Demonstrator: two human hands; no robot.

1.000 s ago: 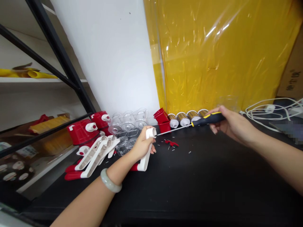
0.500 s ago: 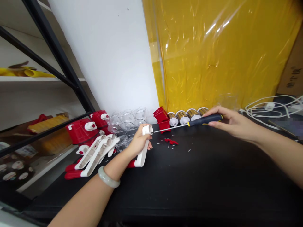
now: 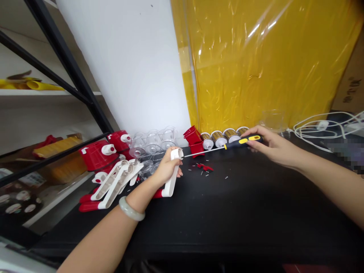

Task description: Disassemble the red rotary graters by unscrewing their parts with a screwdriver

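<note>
My left hand [image 3: 167,167] is closed around a white crank handle [image 3: 170,182] with a red grip at its lower end. The crank's round socket faces right. In my right hand [image 3: 264,144] is a screwdriver [image 3: 236,145] with a dark blue and yellow grip, held by thumb and fingers. Its long shaft points left, and the tip is at the crank's socket; whether it sits in a screw is too small to tell. On the black table below the shaft lie a small red plastic piece [image 3: 205,167] and several tiny screws [image 3: 207,175].
To the left are more white crank handles [image 3: 113,187] and red housings [image 3: 98,156]. Clear plastic cups [image 3: 153,146], red hoppers [image 3: 196,142] and metal grater drums [image 3: 218,139] line the wall. White cables [image 3: 309,132] lie at the right. A black shelf frame [image 3: 65,64] stands left.
The screwdriver's grip has turned in my right hand, so its yellow patches now face me. My left hand still holds the crank handle in about the same place.
</note>
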